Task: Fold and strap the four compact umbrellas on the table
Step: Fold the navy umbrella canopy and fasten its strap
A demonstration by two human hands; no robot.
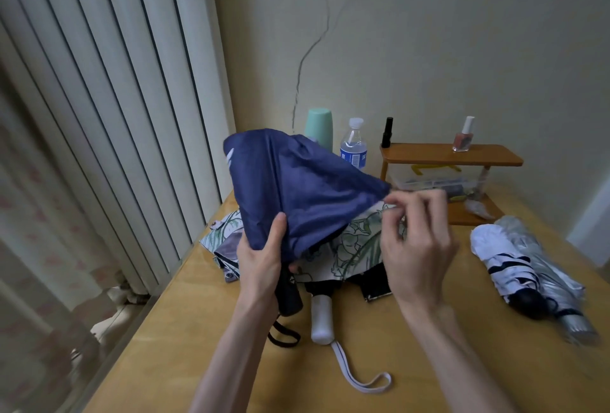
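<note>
— What is held in the left hand?
— The navy umbrella is gripped low down, with its canopy raised. Its edge is pinched by the right hand.
— And on the table?
— A floral umbrella is spread beneath. A white-and-silver umbrella is laid well apart, at the right.

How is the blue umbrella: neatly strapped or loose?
Loose: the blue umbrella hangs baggy, unwrapped; left hand grips it, right hand pinches its edge.

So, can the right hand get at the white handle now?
Probably yes: the white handle lies uncovered between the forearms, but the right hand pinches the blue umbrella and must release it first.
</note>
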